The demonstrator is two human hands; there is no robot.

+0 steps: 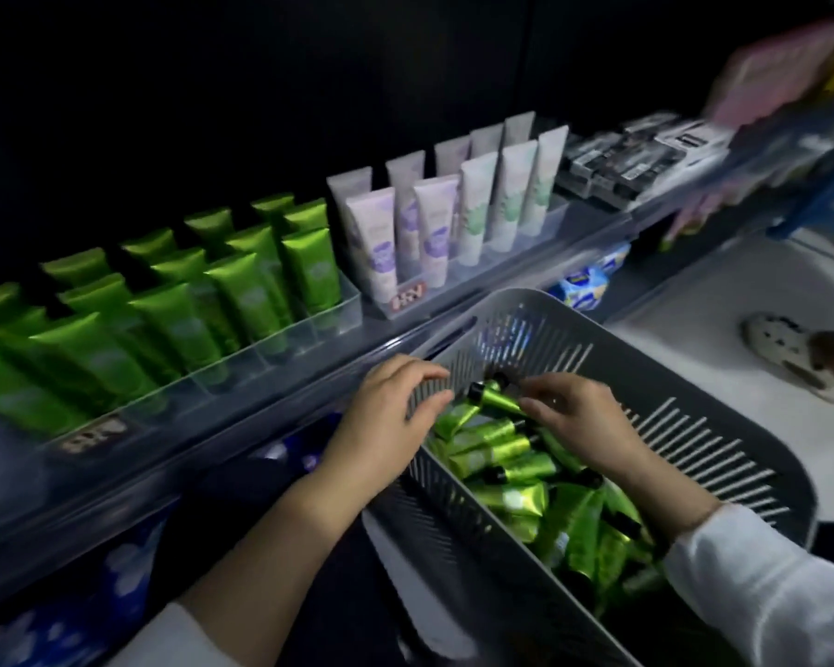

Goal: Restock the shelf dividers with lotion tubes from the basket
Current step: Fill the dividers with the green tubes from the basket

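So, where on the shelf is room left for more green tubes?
Free: the front ends of the clear divider lanes, between the front green tubes and the shelf rail. Crowded: behind them, and among the pale tubes on the right.

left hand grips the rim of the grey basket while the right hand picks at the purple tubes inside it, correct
Not quite. The head view shows green tubes in the grey basket, not purple ones. The left hand does grip its rim, and the right hand picks at them.
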